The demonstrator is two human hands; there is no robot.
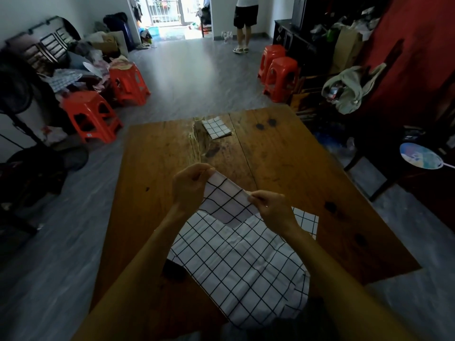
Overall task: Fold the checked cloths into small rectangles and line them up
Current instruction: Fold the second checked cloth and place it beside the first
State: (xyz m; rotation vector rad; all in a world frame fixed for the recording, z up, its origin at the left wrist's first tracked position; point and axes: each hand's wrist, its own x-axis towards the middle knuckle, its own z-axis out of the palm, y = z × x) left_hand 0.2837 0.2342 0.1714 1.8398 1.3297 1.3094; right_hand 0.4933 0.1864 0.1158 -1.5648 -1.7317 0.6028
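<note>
I hold a white checked cloth [227, 201] up above the wooden table [283, 168]. My left hand [189, 187] pinches its upper left corner and my right hand [273, 209] pinches the upper right corner, so the top edge is stretched between them. Below my hands a larger unfolded checked cloth [241, 267] lies spread at the table's near edge, its right corner [306, 221] showing past my right wrist. One folded checked cloth [216, 127] rests as a small rectangle at the table's far edge.
Red plastic stools stand on the floor at the left [91, 114] and beyond the table's far right [280, 77]. A person [245, 23] stands at the far doorway. A dark chair with a round hand fan [421, 156] sits right of the table.
</note>
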